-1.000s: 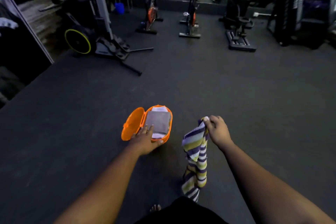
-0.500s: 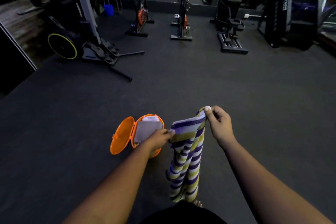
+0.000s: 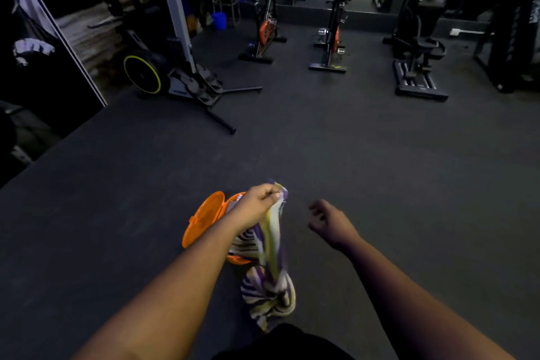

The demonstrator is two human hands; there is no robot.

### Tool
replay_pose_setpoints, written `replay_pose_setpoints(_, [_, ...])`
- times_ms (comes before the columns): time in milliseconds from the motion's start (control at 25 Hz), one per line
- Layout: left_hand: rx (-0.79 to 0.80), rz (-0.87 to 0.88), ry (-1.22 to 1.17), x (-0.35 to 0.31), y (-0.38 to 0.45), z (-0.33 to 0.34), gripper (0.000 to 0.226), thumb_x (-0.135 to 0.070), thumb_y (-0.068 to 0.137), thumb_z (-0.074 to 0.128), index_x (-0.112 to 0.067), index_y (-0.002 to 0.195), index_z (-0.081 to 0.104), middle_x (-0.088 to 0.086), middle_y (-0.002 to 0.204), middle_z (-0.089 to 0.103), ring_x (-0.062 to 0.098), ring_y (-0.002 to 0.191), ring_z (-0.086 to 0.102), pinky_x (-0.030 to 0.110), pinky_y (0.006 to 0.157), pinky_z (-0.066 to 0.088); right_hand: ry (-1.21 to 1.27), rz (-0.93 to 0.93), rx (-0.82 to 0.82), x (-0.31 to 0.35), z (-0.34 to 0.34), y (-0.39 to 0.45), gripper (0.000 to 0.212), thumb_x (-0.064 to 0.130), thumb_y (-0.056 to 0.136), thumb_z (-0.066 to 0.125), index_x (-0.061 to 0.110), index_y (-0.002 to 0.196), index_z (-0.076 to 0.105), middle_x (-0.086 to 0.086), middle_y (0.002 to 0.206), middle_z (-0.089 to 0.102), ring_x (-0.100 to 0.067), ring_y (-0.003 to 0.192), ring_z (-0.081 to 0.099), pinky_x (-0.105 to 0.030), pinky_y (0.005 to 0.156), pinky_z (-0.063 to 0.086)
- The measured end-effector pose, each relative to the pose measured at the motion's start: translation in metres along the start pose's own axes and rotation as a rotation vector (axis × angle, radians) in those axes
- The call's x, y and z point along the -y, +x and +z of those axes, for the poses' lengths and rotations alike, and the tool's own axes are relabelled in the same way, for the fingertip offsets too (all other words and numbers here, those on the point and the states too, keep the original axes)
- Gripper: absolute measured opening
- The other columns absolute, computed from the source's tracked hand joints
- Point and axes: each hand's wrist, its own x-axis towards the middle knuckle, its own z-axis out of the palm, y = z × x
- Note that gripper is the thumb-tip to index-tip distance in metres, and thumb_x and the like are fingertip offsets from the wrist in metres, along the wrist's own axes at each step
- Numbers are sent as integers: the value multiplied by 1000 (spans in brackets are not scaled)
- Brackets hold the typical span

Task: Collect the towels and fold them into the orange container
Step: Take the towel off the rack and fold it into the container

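Observation:
My left hand (image 3: 258, 203) grips the top of a purple, yellow and white striped towel (image 3: 270, 280), which hangs down bunched in front of me. Behind my left forearm the orange container (image 3: 204, 218) lies on the dark floor with its round lid swung open to the left; most of its body is hidden by my arm and the towel. My right hand (image 3: 327, 221) hovers to the right of the towel with loosely curled fingers, holding nothing.
Dark rubber gym floor (image 3: 380, 161) stretches ahead. Exercise bikes (image 3: 266, 35) (image 3: 333, 38) stand at the back, a stepper machine (image 3: 418, 67) at the right, a yellow-rimmed wheel machine (image 3: 146, 73) with floor legs at the left, and a blue bucket (image 3: 219, 20) farther back.
My right hand has let go of the towel and dropped to the right. My left hand has gathered the towel's top edge, and the cloth now hangs bunched instead of spread between both hands.

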Motion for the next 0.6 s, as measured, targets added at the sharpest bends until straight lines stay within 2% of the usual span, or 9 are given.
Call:
replay_pose_setpoints(80, [49, 41, 103, -17, 4, 2, 12, -19, 105, 57, -22, 104, 68, -18, 92, 66, -12, 82, 60, 8, 72, 42, 88, -169, 24, 17, -7, 18, 55, 22, 88, 76, 21, 139, 56, 10, 122, 57, -11, 108, 55, -24, 90, 44])
replay_pose_setpoints(120, [53, 56, 130, -21, 7, 0, 12, -19, 105, 57, -21, 106, 69, -16, 96, 68, -13, 86, 61, 8, 75, 44, 91, -245, 61, 24, -9, 27, 58, 25, 90, 75, 22, 144, 53, 10, 127, 55, -10, 115, 52, -24, 96, 41])
replay_pose_setpoints(160, [36, 76, 135, -22, 10, -3, 12, -18, 104, 57, -21, 106, 69, -14, 99, 69, -13, 88, 61, 9, 79, 45, 59, -307, 110, 32, -10, 37, 52, 30, 92, 73, 23, 141, 57, 10, 127, 56, -10, 117, 50, -26, 100, 40])
replay_pose_setpoints(240, [-24, 118, 113, -20, 17, -17, 10, -17, 103, 60, -20, 103, 69, -12, 97, 69, -11, 86, 62, 13, 81, 48, -57, -379, 138, 44, -12, 52, 14, 34, 95, 68, 27, 107, 68, 8, 107, 61, -13, 103, 52, -32, 93, 40])
replay_pose_setpoints(280, [-40, 123, 136, -17, 19, -26, 7, -20, 101, 62, -21, 100, 69, -12, 94, 69, -8, 85, 62, 17, 80, 49, -66, -397, 96, 48, -14, 59, 10, 32, 96, 66, 27, 87, 63, 6, 93, 60, -15, 93, 53, -33, 85, 40])
replay_pose_setpoints(320, [-38, 117, 216, -12, 20, -37, 4, -25, 99, 66, -24, 97, 68, -12, 90, 68, -3, 84, 63, 23, 77, 50, -52, -376, 38, 50, -16, 65, 22, 27, 96, 66, 26, 76, 55, 6, 82, 57, -16, 83, 53, -33, 78, 39])
replay_pose_setpoints(440, [73, 58, 618, 9, 22, -71, 21, -37, 92, 73, -32, 81, 55, -13, 76, 58, 11, 77, 57, 29, 60, 38, 29, -253, -61, 58, -31, 78, 32, 25, 98, 62, 26, 70, 47, 9, 69, 53, -16, 70, 53, -36, 66, 42])
replay_pose_setpoints(520, [68, -43, 768, 24, 26, -84, 29, -38, 95, 68, -31, 74, 49, -10, 76, 56, 19, 80, 57, 33, 60, 34, 7, -197, -119, 60, -40, 86, 28, 29, 98, 60, 23, 74, 48, 6, 69, 56, -18, 69, 56, -38, 66, 45])
replay_pose_setpoints(600, [-9, -161, 800, 39, 33, -94, 26, -40, 99, 60, -29, 78, 50, -2, 87, 63, 23, 87, 62, 35, 65, 42, 68, -103, -248, 64, -48, 94, 22, 25, 98, 56, 18, 78, 49, 4, 71, 56, -20, 71, 55, -40, 65, 44])
